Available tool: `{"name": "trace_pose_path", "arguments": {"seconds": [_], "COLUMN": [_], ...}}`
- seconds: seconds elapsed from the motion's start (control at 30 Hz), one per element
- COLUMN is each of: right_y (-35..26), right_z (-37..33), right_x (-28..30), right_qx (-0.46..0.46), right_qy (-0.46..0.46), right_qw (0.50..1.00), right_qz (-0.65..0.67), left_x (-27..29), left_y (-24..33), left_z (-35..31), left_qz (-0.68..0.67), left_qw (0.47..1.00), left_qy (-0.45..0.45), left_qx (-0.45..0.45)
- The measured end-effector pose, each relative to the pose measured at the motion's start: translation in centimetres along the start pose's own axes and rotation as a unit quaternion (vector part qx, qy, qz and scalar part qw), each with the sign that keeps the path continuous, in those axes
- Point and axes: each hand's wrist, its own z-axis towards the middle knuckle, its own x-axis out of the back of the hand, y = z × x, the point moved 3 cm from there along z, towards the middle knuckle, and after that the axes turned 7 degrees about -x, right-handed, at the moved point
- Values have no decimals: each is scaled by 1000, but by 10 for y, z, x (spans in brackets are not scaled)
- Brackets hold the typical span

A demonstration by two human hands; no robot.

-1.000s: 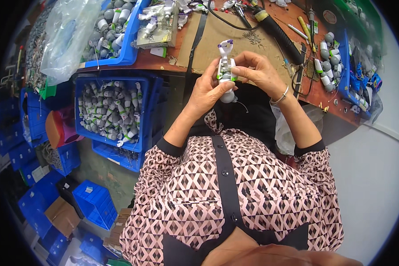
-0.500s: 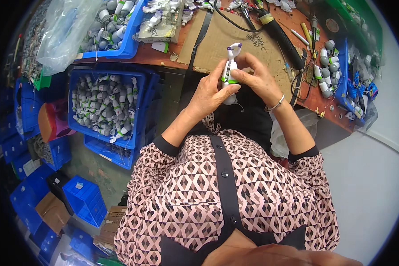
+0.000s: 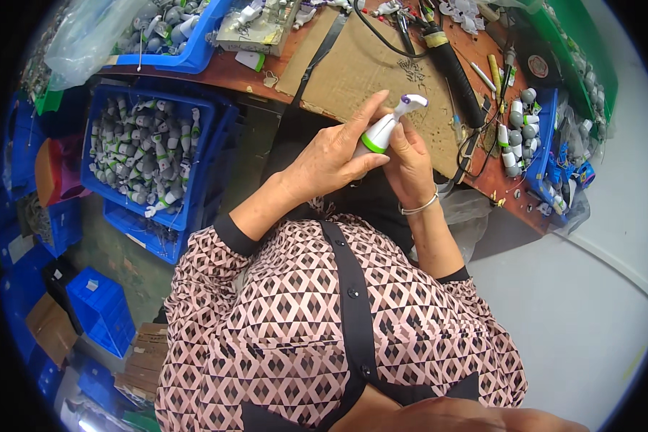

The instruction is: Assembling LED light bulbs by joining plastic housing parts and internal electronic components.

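Observation:
Above my lap, at the table's front edge, both hands hold a small white plastic device (image 3: 382, 132). It has a green band near its base and a narrow, bent neck with purple at its end. My left hand (image 3: 324, 157) is closed round its lower part, the thumb lying along the green band and the index finger reaching past its far side. Against its right side press the thumb and fingers of my right hand (image 3: 412, 167), which wears a bracelet. The device tilts up to the right. My fingers hide its base and part of its far side.
A blue crate (image 3: 88, 147) of similar white, green and grey pieces stands at the left. Another blue bin (image 3: 194, 61) is above it. On the table (image 3: 272, 90) lie cardboard (image 3: 353, 68), a black-handled tool (image 3: 455, 75) and cables. More pieces fill a blue tray (image 3: 545, 137) at the right.
The device has turned in my hands: its neck now leans right, and a smooth white side faces up. My left hand has shifted further round its base. The whole view has moved slightly.

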Motion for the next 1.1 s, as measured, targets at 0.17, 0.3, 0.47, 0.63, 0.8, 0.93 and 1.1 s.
{"name": "trace_pose_path", "arguments": {"seconds": [0.17, 0.3, 0.47, 0.63, 0.8, 0.93, 1.1], "right_y": [9, 20, 9, -22, -8, 13, 5], "right_z": [-5, -4, -7, -7, -2, 2, -6], "right_x": [7, 8, 9, 12, 12, 29, 16], "right_qx": [47, 81, 56, 114, 52, -44, 71], "right_qy": [3, 51, 49, -3, 8, 14, -28], "right_qw": [998, 995, 978, 824, 775, 849, 822], "right_qz": [-40, 1, -195, -555, -630, -526, -564], "left_x": [-7, -11, 18, 24, 11, 7, 7], "left_y": [0, -4, -5, -10, -17, -22, -23], "left_z": [-3, -8, -16, -28, -30, -33, -34], "left_qz": [30, 62, 90, 127, 271, 299, 236], "left_qw": [999, 996, 982, 983, 958, 950, 969], "left_qy": [-23, -56, -150, -134, -96, -88, -62], "left_qx": [3, 44, 73, 1, 2, -22, -31]}}
